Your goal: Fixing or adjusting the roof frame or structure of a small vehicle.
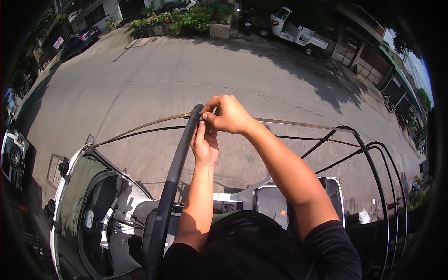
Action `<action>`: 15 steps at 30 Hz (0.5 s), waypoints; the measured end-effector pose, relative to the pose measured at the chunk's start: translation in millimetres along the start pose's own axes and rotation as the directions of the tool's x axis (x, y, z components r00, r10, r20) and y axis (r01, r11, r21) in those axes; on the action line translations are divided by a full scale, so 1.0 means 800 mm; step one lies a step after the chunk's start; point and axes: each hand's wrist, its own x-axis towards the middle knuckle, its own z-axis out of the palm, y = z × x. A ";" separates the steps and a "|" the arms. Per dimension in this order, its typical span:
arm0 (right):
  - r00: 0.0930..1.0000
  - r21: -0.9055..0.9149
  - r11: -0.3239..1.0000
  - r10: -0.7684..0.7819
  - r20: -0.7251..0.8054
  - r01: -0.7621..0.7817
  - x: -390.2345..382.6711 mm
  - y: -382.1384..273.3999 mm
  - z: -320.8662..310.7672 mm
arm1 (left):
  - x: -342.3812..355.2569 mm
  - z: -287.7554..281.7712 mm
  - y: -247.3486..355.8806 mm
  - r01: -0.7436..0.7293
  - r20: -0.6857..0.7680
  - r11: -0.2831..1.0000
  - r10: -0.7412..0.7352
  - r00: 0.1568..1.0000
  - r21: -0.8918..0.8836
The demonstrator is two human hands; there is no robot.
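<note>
A thick black bar [173,177] of an open roof frame rises in front of me, its far end meeting a thin brown side rail [163,120]. At that joint my right hand [227,114] bends over from the right, thumb and fingers pinched together beside the bar's end. Just beneath it my left hand [205,144] reaches up, its fingers closed toward the same spot. Whatever the two hands grip there is small and hidden by the fingers. A brass-coloured fitting [187,115] shows on the rail just left of the bar.
Below lies a white open-topped vehicle with a windshield [77,186] at left and a grey seat [271,205]. Curved black roof bars [373,172] stand at right. Beyond runs a concrete road [154,70], with a dark car [80,42] and a white three-wheeler [298,32] parked.
</note>
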 end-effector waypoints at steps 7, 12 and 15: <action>0.979 -0.372 0.910 -0.137 0.150 0.185 0.013 -0.018 -0.015 | -0.004 0.009 -0.006 -0.167 0.023 0.985 0.166 0.986 0.050; 0.942 -0.610 0.721 -0.204 0.268 0.329 0.019 -0.031 -0.016 | -0.003 0.002 0.007 -0.098 0.130 0.994 0.092 0.987 0.038; 0.923 -0.656 0.662 -0.157 0.351 0.362 0.022 -0.035 -0.016 | 0.001 -0.002 0.007 -0.085 0.086 0.981 0.071 0.994 0.176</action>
